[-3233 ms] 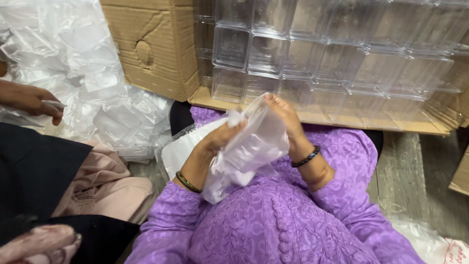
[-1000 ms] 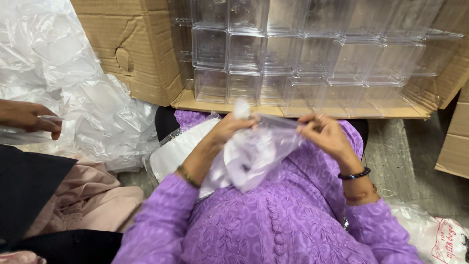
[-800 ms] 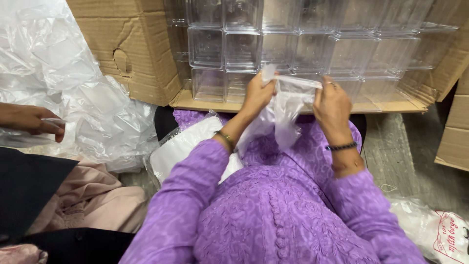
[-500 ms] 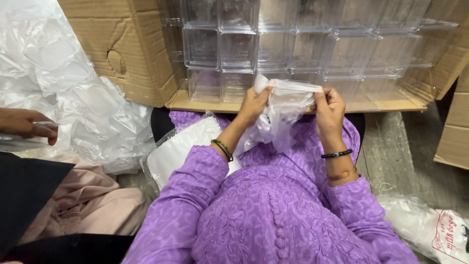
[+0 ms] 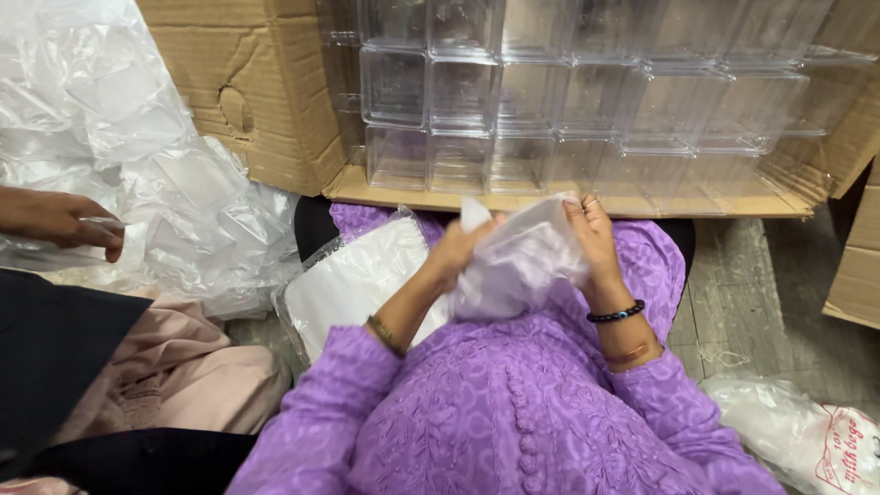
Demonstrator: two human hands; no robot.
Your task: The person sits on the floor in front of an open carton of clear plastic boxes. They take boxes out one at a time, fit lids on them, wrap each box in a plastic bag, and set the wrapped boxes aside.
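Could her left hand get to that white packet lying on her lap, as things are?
Probably yes. The white packet lies right beside her left hand with nothing between them, but that hand holds the plastic bag and would have to let go first.

- Left hand (image 5: pixel 458 249) and right hand (image 5: pixel 591 240) grip a crumpled clear plastic bag (image 5: pixel 518 261) over a purple lap.
- Stacked clear plastic boxes (image 5: pixel 568 101) fill an open brown cardboard carton (image 5: pixel 238 92) just beyond.

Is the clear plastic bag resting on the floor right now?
No, both the left hand and the right hand hold the clear plastic bag up above the lap.
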